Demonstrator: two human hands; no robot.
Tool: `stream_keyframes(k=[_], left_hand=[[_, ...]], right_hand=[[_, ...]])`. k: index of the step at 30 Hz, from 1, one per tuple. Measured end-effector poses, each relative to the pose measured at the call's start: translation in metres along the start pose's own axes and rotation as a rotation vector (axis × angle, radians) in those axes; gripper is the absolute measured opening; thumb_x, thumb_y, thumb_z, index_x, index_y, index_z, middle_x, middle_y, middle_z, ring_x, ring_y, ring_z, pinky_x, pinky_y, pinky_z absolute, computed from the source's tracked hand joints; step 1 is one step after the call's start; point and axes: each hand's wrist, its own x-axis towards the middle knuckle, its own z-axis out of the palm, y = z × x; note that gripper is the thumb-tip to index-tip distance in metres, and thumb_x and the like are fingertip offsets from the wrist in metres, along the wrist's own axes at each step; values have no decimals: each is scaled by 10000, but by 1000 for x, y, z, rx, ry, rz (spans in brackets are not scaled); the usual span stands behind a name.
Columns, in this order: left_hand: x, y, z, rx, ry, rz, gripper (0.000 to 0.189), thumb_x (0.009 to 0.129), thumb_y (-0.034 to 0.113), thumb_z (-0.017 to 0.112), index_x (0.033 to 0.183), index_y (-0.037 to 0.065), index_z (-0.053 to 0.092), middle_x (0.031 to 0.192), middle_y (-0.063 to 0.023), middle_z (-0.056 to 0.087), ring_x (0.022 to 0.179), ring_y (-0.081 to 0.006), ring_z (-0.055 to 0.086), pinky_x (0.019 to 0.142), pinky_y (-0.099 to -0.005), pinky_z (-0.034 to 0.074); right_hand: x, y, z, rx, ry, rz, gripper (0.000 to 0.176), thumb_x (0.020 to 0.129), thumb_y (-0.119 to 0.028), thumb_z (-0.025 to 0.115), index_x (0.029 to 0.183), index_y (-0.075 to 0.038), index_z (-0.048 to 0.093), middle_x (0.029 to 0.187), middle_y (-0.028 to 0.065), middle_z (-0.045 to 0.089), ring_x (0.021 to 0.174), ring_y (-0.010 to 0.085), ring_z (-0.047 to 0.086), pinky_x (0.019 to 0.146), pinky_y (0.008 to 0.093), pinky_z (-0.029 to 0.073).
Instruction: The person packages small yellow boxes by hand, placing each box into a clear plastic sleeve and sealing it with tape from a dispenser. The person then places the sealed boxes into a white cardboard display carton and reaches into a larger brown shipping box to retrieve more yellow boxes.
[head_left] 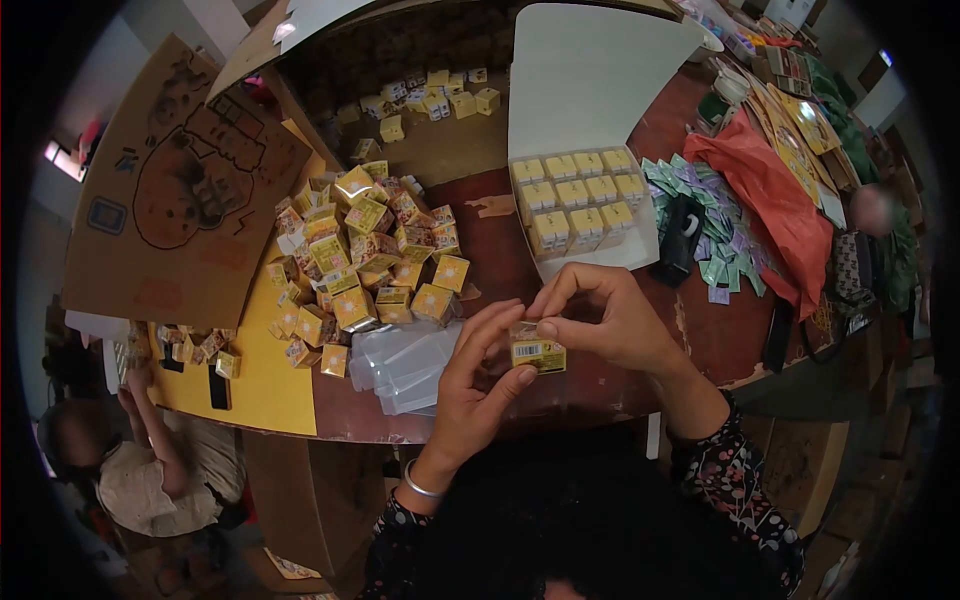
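Note:
A small yellow box [539, 357] with a barcode on its side is between my two hands, above the front of the table. My left hand [474, 380] curls around its left side, thumb tip against the lower corner. At its top, my right hand [612, 318] pinches with thumb and index finger; something clear like plastic film seems to be there, too fine to make out fully. Flat clear plastic bags [405, 368] lie just left of my left hand. Beyond my right hand stands an open white carton [606, 75] holding rows of small yellow-topped boxes [570, 193].
A heap of small yellow boxes [352, 250] lies to the left, before a large cardboard box [460, 150] with more inside. Right of the carton are a black device [681, 240], green and purple sachets [712, 215] and a red plastic bag [775, 205]. Another person [160, 465] sits at left.

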Motion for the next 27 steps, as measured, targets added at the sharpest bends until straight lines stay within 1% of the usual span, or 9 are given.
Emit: stream_keyframes(k=[3,7,10,16,19,21,22,25,27], left_hand=[[-2,3,3,-127,12,-107,607,944,32,714,1504,39,480,1518,-129,439,1344,-221,520,1098,-349,470],[-1,8,4,-106,6,-168,667,948,27,713,1547,48,422,1501,-121,483,1313,-219,556,1076,-346,485],[1,15,7,-116,16,-203,686,953,22,709,1562,50,395,1490,-123,504,1276,-219,592,1059,-337,494],[-6,13,10,-145,7,-295,704,955,20,709,1573,54,373,1485,-138,503,1254,-219,610,1010,-318,522],[-10,10,14,-178,-11,-338,719,957,19,705,1581,64,351,1484,-130,501,1262,-217,603,993,-317,536],[-10,8,17,-217,-25,-345,734,957,18,704,1589,76,335,1481,-126,502,1268,-217,597,986,-319,543],[-11,8,18,-190,-36,-358,738,957,17,703,1591,81,331,1482,-124,502,1271,-218,595,987,-320,545],[-14,8,19,-138,-62,-390,749,957,16,703,1596,95,322,1487,-121,499,1280,-222,589,987,-324,549],[-15,5,20,-143,-70,-403,753,956,16,704,1599,102,321,1494,-120,494,1290,-227,586,986,-325,550]], right_hand=[[-1,2,0,-21,19,17,118,904,-70,767,913,-7,668,1027,101,728,954,123,674,852,274,539],[-3,5,1,14,47,91,119,919,-67,758,926,-1,659,1021,96,731,904,101,674,811,257,544],[-3,14,1,88,77,97,118,925,-64,754,931,1,655,995,92,736,888,92,671,788,247,545],[-14,22,3,112,143,130,143,911,-88,775,937,6,670,952,87,742,885,91,673,781,243,538],[-18,30,1,152,125,232,156,899,-98,787,953,8,687,968,82,743,884,97,675,802,241,533],[-21,30,0,41,43,129,151,894,-87,788,963,7,692,975,76,740,882,98,677,810,243,536],[-21,30,0,-16,0,77,149,892,-81,789,968,7,695,978,72,739,881,98,677,814,244,538],[-26,30,2,2,12,52,164,886,-96,800,967,2,697,916,35,736,816,98,677,775,246,540],[-30,22,6,-73,63,121,161,894,-97,794,972,3,695,915,35,737,817,95,680,767,246,544]])
